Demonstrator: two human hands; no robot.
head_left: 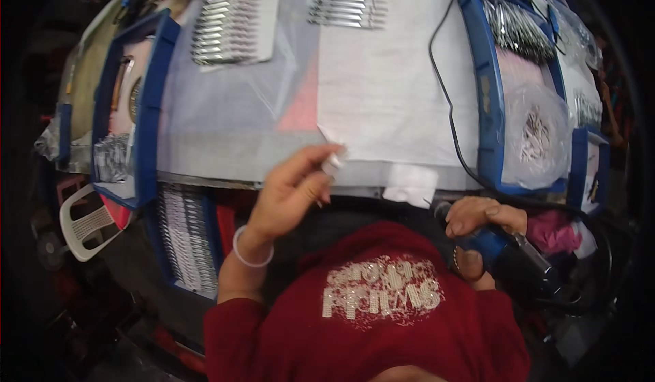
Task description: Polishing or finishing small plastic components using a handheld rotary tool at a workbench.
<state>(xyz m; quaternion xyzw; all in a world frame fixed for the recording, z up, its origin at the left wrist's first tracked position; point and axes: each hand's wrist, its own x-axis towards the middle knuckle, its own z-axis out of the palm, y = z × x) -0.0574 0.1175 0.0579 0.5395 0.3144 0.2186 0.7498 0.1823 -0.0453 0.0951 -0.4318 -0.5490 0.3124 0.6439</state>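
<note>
Red sweater (382, 327): fills the lower middle, pale sequin patch on the chest; lower edge cut off by the frame.

Right hand (481, 222): closed around a blue and black handheld tool (512, 252), low at the right. The tool's far end runs into shadow, so its kind cannot be told. A black cable (447, 102) climbs from near this hand across the surface to the top edge.

Left hand (293, 191): white bangle at the wrist, thumb and forefinger pinched on a small white piece (334, 164) at the near edge of the surface. The piece is too small and blurred to identify.

White folded scrap (411, 184): lies on the near edge, between the 2 hands, untouched.

Surface (239, 157): grey, covered by a large white sheet (389, 89) and a translucent film (232, 102); a pink patch shows through.

Blue trays: 1 at the left (149, 109), 1 at the right (488, 95), 1 lower left below the surface edge holding rows of pale strips (187, 239). The contents of the outer trays are bent by the lens and hard to read.

Clear bag (539, 136): in the right tray, small pale items inside, indistinct.

Rows of silvery metal pieces: 1 batch far left (222, 24), 1 far centre (344, 0), partly cut off at the top.

White plastic chair (85, 222): lower left, partly hidden.
</note>
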